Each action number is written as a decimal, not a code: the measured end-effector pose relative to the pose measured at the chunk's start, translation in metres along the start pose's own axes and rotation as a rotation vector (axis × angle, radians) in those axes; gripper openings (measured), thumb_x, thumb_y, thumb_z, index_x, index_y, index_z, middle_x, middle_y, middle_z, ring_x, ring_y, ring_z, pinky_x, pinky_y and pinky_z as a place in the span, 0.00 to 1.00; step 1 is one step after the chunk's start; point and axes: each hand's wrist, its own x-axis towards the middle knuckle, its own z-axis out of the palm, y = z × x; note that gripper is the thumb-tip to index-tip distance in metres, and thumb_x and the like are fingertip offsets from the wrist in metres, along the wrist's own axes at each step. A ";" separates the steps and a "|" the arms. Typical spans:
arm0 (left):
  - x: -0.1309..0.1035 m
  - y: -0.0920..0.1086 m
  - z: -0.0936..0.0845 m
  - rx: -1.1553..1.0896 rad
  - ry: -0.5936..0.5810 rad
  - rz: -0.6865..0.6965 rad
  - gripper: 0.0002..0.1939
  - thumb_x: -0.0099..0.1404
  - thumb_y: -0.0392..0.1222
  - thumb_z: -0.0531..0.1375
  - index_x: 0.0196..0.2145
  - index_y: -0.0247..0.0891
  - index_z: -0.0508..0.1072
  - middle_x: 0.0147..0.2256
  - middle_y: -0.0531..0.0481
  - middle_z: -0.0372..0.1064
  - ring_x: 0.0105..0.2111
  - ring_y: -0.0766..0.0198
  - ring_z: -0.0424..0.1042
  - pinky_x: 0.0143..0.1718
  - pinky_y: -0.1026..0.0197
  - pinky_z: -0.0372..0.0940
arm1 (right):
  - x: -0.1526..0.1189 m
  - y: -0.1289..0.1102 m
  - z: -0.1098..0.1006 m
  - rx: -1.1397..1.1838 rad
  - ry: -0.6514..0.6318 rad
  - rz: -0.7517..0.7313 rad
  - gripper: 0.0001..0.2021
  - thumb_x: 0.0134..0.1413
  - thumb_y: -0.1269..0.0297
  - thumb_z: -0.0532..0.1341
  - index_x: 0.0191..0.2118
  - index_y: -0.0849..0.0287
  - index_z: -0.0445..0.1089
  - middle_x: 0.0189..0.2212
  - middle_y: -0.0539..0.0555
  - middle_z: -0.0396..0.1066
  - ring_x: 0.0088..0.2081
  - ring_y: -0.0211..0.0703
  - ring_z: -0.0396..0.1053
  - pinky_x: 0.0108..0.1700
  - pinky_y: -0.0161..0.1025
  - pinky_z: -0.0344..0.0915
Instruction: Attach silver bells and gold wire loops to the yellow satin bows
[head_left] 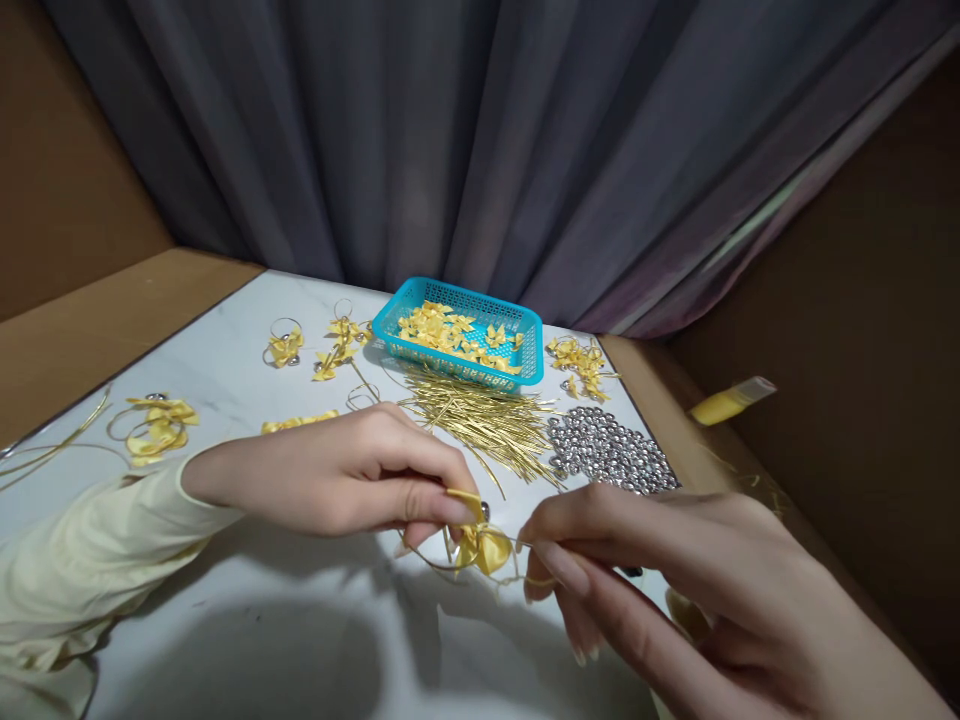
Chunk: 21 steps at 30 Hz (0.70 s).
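Observation:
Between thumb and fingers, my left hand (pixel 356 475) pinches a small yellow ribbon bow (pixel 486 548) just above the table. A round silver bell or bead (pixel 485 511) shows beside the bow. Thin golden cord (pixel 439 567) loops below the bow and runs across toward the right. My right hand (pixel 667 575) is closed in a pinch on the cord's other side, the thumb against the index finger. The fingers hide part of the cord and its ends.
A turquoise basket (pixel 536 350) with yellow bows stands at the back. Before it lie golden cord pieces (pixel 487 420) and a heap of silver beads (pixel 611 450). Looped bow pieces (pixel 161 430) lie at the left, more bows (pixel 581 365) at the right. A yellow-filled tube (pixel 731 400) is farther right.

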 end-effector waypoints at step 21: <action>-0.003 -0.003 0.000 -0.084 -0.045 -0.008 0.11 0.68 0.36 0.52 0.34 0.32 0.74 0.22 0.51 0.67 0.21 0.70 0.63 0.24 0.71 0.60 | 0.010 0.008 -0.006 0.318 -0.183 0.146 0.10 0.61 0.67 0.53 0.31 0.60 0.68 0.21 0.50 0.71 0.19 0.32 0.67 0.22 0.27 0.63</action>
